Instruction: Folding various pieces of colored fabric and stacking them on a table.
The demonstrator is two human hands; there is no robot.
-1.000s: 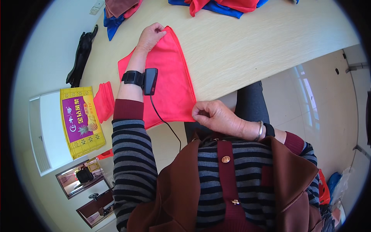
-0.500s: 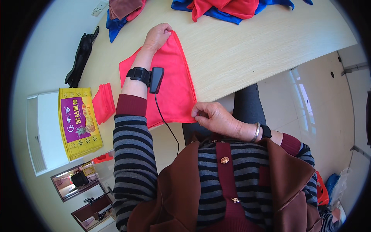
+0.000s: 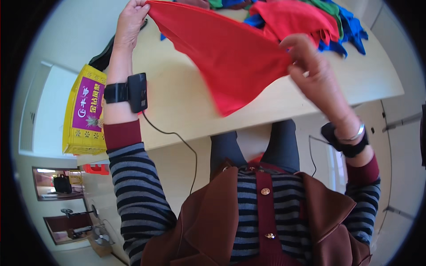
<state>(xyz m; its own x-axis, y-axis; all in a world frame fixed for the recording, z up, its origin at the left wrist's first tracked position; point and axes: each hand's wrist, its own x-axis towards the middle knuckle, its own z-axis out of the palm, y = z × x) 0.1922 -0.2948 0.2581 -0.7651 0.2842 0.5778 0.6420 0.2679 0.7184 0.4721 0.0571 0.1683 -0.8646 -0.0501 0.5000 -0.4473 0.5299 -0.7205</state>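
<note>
- The red cloth's (image 3: 230, 57) loose corner hung nearest, over the tabletop (image 3: 173, 88).
- The right hand (image 3: 315, 71), the nearer one, met the cloth's right end; blur hid whether it gripped.
- The long edge slanted far-left between both hands.
- The left hand (image 3: 128, 26) pinched the far-left corner.

At left, a yellow box (image 3: 85, 111) is sitting below a partly hidden black object (image 3: 102, 56); a red plastic item (image 3: 95, 169) is showing beneath the box, and a fan (image 3: 102, 238) is standing at lower left.
</note>
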